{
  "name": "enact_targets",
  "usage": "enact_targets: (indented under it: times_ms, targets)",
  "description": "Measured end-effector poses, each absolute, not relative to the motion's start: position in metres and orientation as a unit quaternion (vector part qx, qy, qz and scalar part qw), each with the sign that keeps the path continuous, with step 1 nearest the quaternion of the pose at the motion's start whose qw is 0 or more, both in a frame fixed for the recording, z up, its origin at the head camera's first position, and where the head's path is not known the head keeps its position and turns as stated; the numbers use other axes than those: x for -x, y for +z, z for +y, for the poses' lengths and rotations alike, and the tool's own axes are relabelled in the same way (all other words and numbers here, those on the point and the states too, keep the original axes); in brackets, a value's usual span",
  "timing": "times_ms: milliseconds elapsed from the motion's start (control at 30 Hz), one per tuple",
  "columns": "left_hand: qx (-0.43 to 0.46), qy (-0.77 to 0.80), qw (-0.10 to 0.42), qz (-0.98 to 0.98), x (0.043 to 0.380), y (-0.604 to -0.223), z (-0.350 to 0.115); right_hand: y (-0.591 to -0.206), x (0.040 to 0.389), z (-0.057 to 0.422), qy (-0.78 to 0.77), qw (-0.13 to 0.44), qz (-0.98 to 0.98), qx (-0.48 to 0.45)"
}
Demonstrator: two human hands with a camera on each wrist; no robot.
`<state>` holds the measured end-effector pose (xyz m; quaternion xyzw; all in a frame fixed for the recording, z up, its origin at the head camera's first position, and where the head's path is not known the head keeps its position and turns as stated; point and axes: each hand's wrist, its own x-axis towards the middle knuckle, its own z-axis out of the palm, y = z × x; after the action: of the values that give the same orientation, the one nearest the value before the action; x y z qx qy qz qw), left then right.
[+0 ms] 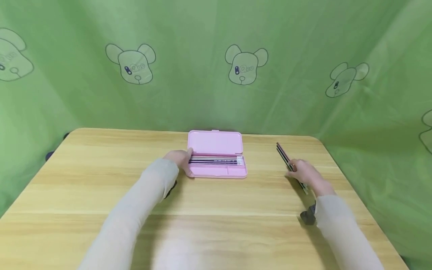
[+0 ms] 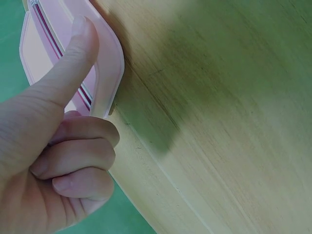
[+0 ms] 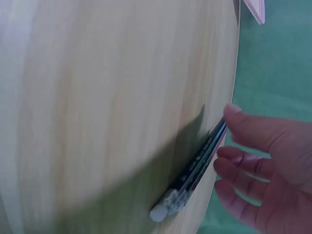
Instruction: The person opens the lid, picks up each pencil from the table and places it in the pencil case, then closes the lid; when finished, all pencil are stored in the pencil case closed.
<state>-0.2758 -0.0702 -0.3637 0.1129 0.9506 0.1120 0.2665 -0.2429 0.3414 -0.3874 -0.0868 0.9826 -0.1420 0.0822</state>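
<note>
A pink pencil case (image 1: 209,171) lies with its lid raised near the table's far edge. Several dark striped pencils (image 1: 216,160) lie in its long compartment, white eraser ends to the right. My left hand (image 1: 179,159) grips the case's left end; in the left wrist view the thumb (image 2: 80,46) extends over the case and the other fingers are curled. Toward the table's right side, my right hand (image 1: 305,175) pinches a small bunch of loose pencils (image 3: 187,175) between thumb and fingers. Their eraser ends point back toward me. The exact finger contact is partly hidden.
The wooden table (image 1: 219,225) ends at a green curtain (image 1: 189,101) with bear-like drawings. A dark device (image 1: 308,216) is at my right wrist, and the case's lid (image 1: 215,142) stands on the curtain side.
</note>
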Motion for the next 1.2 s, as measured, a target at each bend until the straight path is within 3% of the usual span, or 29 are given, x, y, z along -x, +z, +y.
enact_targets:
  times_ms: [400, 1200]
  targets:
    - [-0.126, 0.102, 0.253, 0.954, 0.277, -0.367, -0.068, -0.396, 0.235, 0.340, -0.122, 0.107, 0.985, 0.060]
    - [-0.119, 0.097, 0.241, 0.958, 0.272, -0.365, -0.069, -0.409, 0.241, 0.318, -0.177, 0.072, 0.970, 0.151]
